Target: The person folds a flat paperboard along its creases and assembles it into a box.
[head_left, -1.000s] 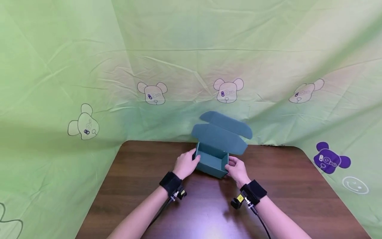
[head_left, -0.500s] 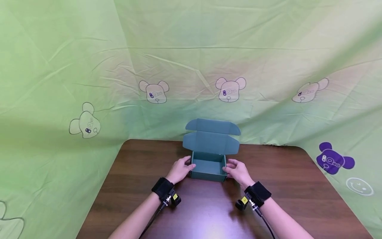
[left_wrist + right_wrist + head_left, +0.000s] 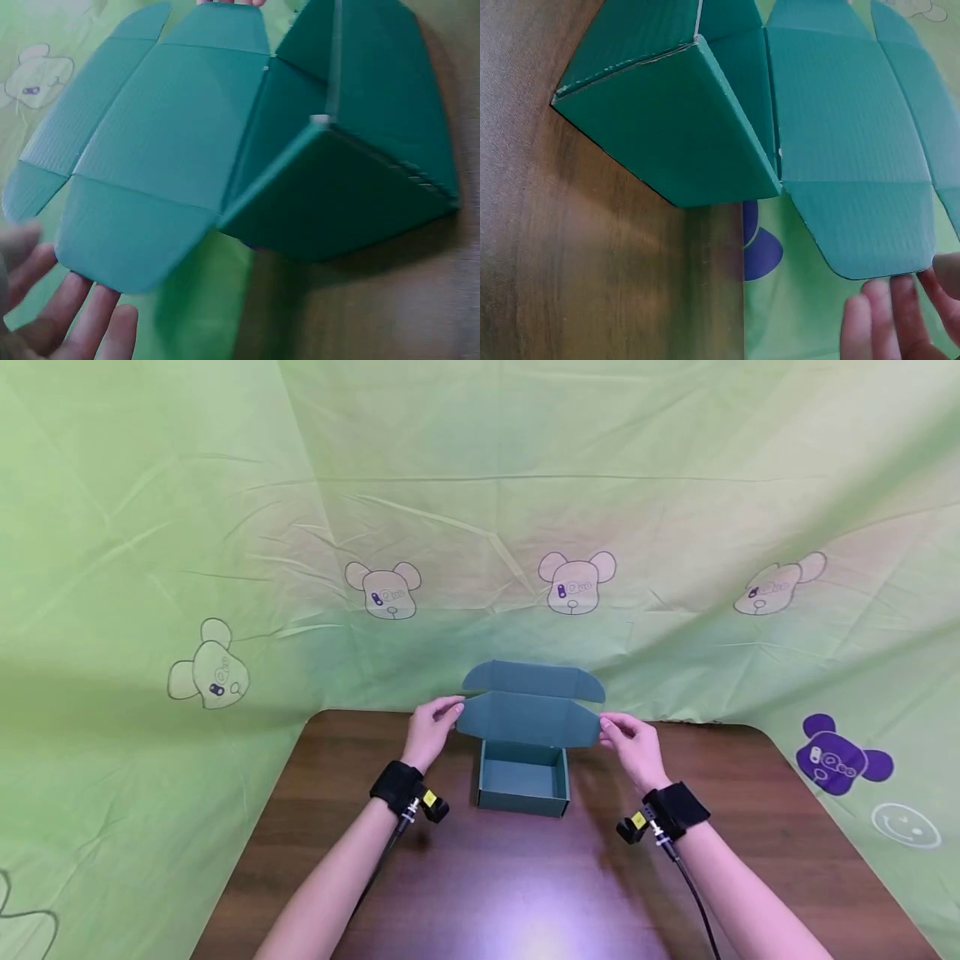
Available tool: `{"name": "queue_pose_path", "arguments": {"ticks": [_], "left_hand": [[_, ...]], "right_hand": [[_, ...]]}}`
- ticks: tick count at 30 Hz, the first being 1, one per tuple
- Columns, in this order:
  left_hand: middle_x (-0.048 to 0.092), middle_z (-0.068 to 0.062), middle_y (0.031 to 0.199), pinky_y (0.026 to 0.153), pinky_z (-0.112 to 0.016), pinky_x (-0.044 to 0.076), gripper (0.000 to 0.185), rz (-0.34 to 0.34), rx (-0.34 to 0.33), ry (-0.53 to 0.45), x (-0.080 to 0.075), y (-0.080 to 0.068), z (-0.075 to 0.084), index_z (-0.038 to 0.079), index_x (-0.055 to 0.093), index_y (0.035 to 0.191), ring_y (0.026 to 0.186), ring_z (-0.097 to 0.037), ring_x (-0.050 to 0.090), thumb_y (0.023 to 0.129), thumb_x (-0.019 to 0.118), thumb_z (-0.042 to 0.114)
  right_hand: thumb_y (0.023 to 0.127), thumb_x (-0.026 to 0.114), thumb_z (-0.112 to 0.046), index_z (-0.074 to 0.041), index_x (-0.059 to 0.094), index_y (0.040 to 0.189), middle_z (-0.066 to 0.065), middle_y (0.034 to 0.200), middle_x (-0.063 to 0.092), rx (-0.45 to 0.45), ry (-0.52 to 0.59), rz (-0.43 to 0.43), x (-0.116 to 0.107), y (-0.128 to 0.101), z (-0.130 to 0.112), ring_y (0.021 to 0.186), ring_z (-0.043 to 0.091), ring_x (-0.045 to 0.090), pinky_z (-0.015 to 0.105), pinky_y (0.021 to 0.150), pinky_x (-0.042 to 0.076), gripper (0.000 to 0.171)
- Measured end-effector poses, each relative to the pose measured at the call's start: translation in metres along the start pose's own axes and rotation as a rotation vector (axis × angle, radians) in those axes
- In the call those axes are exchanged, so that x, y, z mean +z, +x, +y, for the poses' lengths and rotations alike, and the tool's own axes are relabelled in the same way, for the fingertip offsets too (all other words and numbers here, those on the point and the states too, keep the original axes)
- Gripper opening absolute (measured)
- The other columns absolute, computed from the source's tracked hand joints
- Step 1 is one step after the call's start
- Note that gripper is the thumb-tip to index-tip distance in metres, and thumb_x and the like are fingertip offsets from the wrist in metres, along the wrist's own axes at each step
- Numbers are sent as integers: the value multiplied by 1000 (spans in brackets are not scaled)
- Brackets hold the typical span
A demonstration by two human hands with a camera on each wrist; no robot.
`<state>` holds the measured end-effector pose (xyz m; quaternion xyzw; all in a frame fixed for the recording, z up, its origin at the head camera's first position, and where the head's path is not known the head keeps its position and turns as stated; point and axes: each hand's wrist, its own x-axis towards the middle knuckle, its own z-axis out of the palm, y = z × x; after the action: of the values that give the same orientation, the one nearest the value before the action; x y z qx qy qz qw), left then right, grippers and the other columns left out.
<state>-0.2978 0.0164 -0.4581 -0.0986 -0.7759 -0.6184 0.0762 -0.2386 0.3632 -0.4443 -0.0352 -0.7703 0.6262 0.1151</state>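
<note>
A teal cardboard box stands on the brown table with its lid raised upright behind it. My left hand reaches to the lid's left side flap. Its straight fingers touch the flap's rounded edge. My right hand reaches to the right side flap, with its fingertips at that flap's edge. Neither hand wraps round the flap. The box's inside looks bare.
A green cloth with bear prints hangs close behind the table and along both sides. A purple bear print marks the cloth at the right. Black bands with small cameras sit on both wrists.
Both hands have let go of the box's base and risen to the lid's side flaps. The box, skewed a second ago, now sits square on the table.
</note>
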Motion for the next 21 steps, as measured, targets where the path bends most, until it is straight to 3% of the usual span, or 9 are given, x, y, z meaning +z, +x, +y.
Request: {"name": "queue_pose_path", "arguments": {"ticks": [5, 7, 10, 16, 21], "left_hand": [[71, -17, 95, 75, -36, 59, 19, -25, 2, -37, 0, 0, 2, 10, 76, 110, 84, -36, 67, 95, 68, 17], [70, -18, 99, 78, -40, 59, 20, -70, -4, -71, 1, -1, 3, 10, 75, 112, 85, -36, 67, 95, 68, 18], [69, -18, 107, 77, -34, 60, 26, -163, -26, -145, 4, -3, 6, 10, 72, 119, 90, -36, 66, 96, 67, 22], [61, -18, 128, 81, -34, 60, 43, -340, -105, -273, 16, -4, 7, 10, 59, 136, 104, -44, 62, 97, 66, 25], [55, -15, 137, 85, -35, 58, 53, -425, -128, -267, 19, -2, 4, 15, 51, 144, 114, -49, 57, 95, 68, 26]], "right_hand": [[98, 63, -14, 14, 61, 122, 9, 96, 70, -39, 32, -35, -2, -2, 5, 79, 15, 72, 26, 78, 59, 38], [97, 65, -16, 14, 61, 122, 7, 95, 70, -53, 60, -75, -2, -3, 6, 80, 17, 72, 28, 78, 59, 39], [96, 66, -21, 11, 61, 124, 7, 97, 70, -59, 99, -163, 0, -5, 4, 82, 20, 72, 34, 81, 59, 43], [98, 63, -24, 4, 49, 141, 8, 119, 66, 19, 231, -336, 11, -5, 4, 99, 21, 70, 38, 87, 58, 53], [99, 62, -23, -2, 42, 149, 18, 139, 54, 54, 212, -355, 18, -2, 10, 104, 19, 67, 39, 88, 58, 57]]}}
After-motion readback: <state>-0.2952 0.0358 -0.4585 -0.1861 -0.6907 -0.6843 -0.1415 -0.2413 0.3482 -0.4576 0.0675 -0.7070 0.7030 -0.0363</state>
